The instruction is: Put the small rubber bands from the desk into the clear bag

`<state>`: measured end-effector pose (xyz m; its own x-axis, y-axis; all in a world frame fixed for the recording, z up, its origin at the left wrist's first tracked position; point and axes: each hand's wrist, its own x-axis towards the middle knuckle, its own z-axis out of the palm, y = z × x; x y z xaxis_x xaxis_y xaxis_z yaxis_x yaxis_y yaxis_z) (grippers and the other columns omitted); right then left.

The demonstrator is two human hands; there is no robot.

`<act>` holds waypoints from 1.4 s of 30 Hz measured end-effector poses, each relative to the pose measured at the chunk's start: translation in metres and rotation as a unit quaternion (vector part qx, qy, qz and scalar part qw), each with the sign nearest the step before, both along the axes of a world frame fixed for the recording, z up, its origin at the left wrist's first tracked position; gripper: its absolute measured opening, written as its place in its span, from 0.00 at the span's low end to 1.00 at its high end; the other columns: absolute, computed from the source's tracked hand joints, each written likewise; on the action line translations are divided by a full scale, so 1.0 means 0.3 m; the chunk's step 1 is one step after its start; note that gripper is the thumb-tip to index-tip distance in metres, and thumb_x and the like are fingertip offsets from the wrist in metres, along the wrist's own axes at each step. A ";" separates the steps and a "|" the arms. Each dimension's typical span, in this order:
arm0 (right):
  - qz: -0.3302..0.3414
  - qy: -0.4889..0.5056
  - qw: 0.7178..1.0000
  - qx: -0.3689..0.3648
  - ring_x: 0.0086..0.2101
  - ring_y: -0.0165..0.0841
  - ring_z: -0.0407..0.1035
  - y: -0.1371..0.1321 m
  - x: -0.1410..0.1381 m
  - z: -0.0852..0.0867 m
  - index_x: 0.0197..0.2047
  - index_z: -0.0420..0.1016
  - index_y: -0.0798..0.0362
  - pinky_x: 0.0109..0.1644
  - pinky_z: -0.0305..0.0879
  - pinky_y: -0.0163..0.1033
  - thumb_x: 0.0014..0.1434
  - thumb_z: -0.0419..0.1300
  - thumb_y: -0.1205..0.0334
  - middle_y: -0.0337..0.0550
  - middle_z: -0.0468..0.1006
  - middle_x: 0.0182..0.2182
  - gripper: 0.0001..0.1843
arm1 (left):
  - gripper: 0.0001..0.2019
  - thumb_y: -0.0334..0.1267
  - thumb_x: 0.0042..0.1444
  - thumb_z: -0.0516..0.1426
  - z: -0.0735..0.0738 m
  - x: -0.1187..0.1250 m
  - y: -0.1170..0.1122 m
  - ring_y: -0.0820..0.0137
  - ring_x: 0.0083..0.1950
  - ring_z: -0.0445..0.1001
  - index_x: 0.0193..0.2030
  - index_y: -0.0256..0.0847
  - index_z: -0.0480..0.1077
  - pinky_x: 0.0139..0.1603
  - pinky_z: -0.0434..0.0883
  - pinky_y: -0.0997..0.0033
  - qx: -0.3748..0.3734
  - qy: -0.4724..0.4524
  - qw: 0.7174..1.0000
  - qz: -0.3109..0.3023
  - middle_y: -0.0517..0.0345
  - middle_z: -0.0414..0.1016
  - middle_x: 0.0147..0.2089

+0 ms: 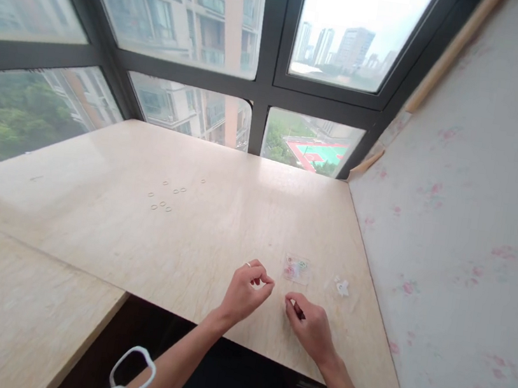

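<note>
My left hand is raised over the front of the pale marbled counter, thumb and forefinger pinched together; a ring is on one finger. Whatever sits in that pinch is too small to make out. A short gap to the right, my right hand is also closed in a pinch, its fingertips facing the left hand's. Nothing nameable shows between them. Just beyond both hands lies a small clear box with pink and green bits in it. Right of the box is a white star-shaped piece with small bits beside it.
Several thin small rings lie scattered on the counter at the left. Windows with dark frames border the back. A flowered wall rises on the right. A white loop-shaped object shows near my left forearm.
</note>
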<state>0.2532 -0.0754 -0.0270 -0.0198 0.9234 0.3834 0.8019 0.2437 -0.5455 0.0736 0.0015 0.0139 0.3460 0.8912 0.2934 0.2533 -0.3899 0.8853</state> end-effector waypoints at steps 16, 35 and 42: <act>0.145 0.085 0.984 -0.058 0.19 0.26 0.57 0.241 -0.312 0.116 0.39 0.75 0.54 0.25 0.56 0.31 0.63 0.53 0.57 0.31 0.62 0.17 0.12 | 0.06 0.25 0.45 0.53 -0.031 -0.469 -0.055 0.70 0.34 0.65 0.27 0.40 0.64 0.35 0.62 0.70 -0.014 0.156 0.986 -0.049 0.58 0.68 0.31; 0.253 -0.200 0.928 -0.189 0.35 0.36 0.70 0.979 -0.976 0.127 0.49 0.72 0.52 0.36 0.59 0.35 0.56 0.59 0.62 0.43 0.78 0.33 0.17 | 0.07 0.26 0.42 0.54 -0.125 -0.516 -0.045 0.68 0.33 0.64 0.28 0.41 0.63 0.34 0.60 0.68 0.080 0.149 0.982 -0.080 0.57 0.69 0.29; 0.249 -0.257 0.912 -0.199 0.39 0.37 0.70 1.013 -0.972 0.137 0.50 0.71 0.53 0.38 0.60 0.36 0.57 0.58 0.60 0.45 0.78 0.37 0.17 | 0.06 0.27 0.44 0.54 -0.121 -0.516 -0.044 0.68 0.33 0.64 0.28 0.41 0.62 0.34 0.60 0.68 0.089 0.148 0.981 -0.085 0.57 0.69 0.29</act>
